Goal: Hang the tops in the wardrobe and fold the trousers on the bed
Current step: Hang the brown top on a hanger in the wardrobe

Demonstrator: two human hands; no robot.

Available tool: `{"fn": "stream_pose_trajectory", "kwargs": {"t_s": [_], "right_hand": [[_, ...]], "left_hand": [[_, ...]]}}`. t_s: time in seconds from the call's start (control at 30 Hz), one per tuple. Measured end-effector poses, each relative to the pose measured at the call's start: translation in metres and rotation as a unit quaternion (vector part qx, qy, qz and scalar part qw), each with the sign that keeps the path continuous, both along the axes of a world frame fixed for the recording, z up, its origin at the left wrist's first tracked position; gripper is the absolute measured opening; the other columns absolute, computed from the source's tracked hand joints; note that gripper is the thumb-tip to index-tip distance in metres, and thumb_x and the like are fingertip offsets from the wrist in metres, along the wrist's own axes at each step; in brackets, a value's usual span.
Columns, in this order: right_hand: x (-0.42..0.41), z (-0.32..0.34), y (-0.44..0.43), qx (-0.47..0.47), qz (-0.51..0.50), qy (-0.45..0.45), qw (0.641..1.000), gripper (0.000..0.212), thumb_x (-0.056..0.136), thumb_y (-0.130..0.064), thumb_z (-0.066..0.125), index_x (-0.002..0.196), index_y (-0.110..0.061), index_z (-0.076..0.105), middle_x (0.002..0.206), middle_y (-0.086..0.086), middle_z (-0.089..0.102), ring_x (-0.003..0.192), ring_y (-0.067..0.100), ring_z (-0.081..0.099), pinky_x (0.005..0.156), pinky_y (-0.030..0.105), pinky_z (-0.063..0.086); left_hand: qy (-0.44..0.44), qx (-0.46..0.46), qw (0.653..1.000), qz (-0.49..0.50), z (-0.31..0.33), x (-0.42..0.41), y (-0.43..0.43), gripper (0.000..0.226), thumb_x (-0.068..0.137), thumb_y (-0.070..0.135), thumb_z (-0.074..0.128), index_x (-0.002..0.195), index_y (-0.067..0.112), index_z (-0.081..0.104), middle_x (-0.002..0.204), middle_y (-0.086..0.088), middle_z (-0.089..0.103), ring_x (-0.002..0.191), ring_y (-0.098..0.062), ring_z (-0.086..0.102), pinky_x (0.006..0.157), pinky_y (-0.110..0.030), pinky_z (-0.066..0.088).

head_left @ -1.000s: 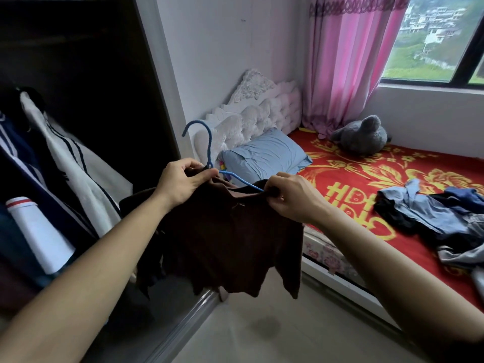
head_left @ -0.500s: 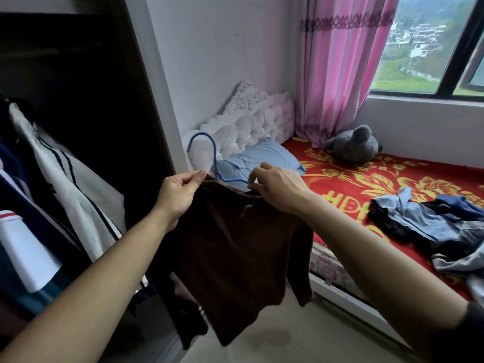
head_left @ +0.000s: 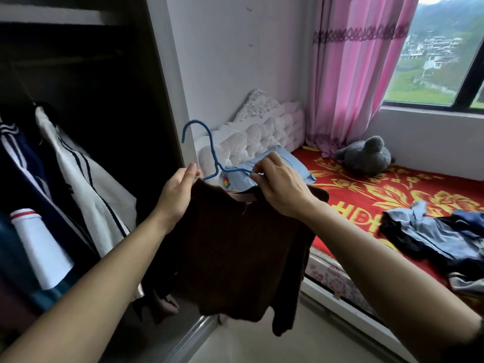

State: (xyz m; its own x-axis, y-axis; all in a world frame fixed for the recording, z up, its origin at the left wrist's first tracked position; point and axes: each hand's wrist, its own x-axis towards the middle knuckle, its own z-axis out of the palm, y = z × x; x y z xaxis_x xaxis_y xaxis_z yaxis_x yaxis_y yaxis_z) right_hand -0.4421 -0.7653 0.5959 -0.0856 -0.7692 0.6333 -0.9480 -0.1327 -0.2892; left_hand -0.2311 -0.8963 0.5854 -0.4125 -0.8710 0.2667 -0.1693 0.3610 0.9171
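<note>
A dark brown top (head_left: 235, 247) hangs in front of me on a blue wire hanger (head_left: 207, 150), whose hook points up and left. My left hand (head_left: 178, 195) grips the top's left shoulder. My right hand (head_left: 280, 187) pinches the hanger's right arm and the collar. The open wardrobe (head_left: 86, 106) stands at the left with several garments hung inside. A heap of blue and dark clothes (head_left: 434, 231) lies on the red bed (head_left: 366, 195) at the right.
A white padded headboard (head_left: 264, 127), a blue pillow (head_left: 290, 163) and a grey plush toy (head_left: 366, 158) sit at the bed's far end. Pink curtains (head_left: 353, 74) hang by the window. The wardrobe's sliding-door rail (head_left: 193, 334) runs along the pale floor below.
Both hands have lifted the top and hanger higher. The top now hangs more spread out, and my right hand has shifted along the hanger towards the collar.
</note>
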Motion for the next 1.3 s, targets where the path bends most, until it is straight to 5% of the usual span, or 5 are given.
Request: {"fn": "stream_pose_trajectory", "kwargs": {"t_s": [0.43, 0.7, 0.87, 1.03, 1.3], "right_hand": [[0.004, 0.01, -0.011, 0.046, -0.009, 0.122, 0.991, 0.031, 0.101, -0.038, 0.054, 0.125, -0.025, 0.067, 0.103, 0.0, 0.063, 0.098, 0.022, 0.055, 0.078, 0.034, 0.042], [0.021, 0.001, -0.014, 0.014, 0.085, 0.039, 0.995, 0.02, 0.099, -0.022, 0.061, 0.098, -0.008, 0.074, 0.082, -0.008, 0.053, 0.069, 0.011, 0.052, 0.065, 0.029, 0.045], [0.022, -0.031, -0.012, 0.229, 0.058, 0.064, 0.97, 0.021, 0.096, -0.009, 0.051, 0.102, -0.004, 0.07, 0.094, 0.016, 0.07, 0.09, 0.033, 0.064, 0.081, 0.042, 0.049], [0.028, -0.023, -0.018, 0.087, 0.088, -0.009, 0.992, 0.025, 0.101, -0.022, 0.055, 0.092, -0.003, 0.068, 0.086, 0.01, 0.065, 0.079, 0.025, 0.061, 0.075, 0.036, 0.047], [0.021, -0.009, -0.033, 0.123, 0.056, 0.008, 0.991, 0.028, 0.104, -0.031, 0.051, 0.097, -0.01, 0.068, 0.087, -0.001, 0.057, 0.085, 0.023, 0.059, 0.079, 0.042, 0.048]], "left_hand": [[0.082, 0.014, 0.992, -0.092, -0.014, 0.011, 0.005, 0.02, 0.077, 0.024, 0.078, 0.097, 0.021, 0.077, 0.096, 0.001, 0.077, 0.095, -0.014, 0.072, 0.08, -0.019, 0.055], [0.05, -0.026, 0.994, -0.096, -0.006, 0.006, 0.008, 0.018, 0.085, 0.018, 0.074, 0.102, 0.015, 0.077, 0.093, 0.005, 0.077, 0.093, -0.007, 0.071, 0.077, -0.011, 0.051], [0.152, 0.022, 0.988, -0.03, 0.011, 0.007, -0.007, 0.015, 0.082, 0.021, 0.076, 0.096, 0.015, 0.078, 0.095, -0.005, 0.076, 0.091, -0.014, 0.071, 0.087, -0.025, 0.056], [0.025, -0.042, 0.998, -0.039, 0.001, 0.017, -0.013, 0.009, 0.084, 0.022, 0.075, 0.093, 0.023, 0.078, 0.091, 0.008, 0.077, 0.089, -0.004, 0.071, 0.077, -0.013, 0.051], [0.038, -0.013, 0.999, -0.004, -0.007, 0.037, -0.02, 0.015, 0.085, 0.024, 0.075, 0.097, 0.016, 0.078, 0.094, 0.001, 0.077, 0.094, -0.014, 0.071, 0.094, -0.032, 0.054]]}}
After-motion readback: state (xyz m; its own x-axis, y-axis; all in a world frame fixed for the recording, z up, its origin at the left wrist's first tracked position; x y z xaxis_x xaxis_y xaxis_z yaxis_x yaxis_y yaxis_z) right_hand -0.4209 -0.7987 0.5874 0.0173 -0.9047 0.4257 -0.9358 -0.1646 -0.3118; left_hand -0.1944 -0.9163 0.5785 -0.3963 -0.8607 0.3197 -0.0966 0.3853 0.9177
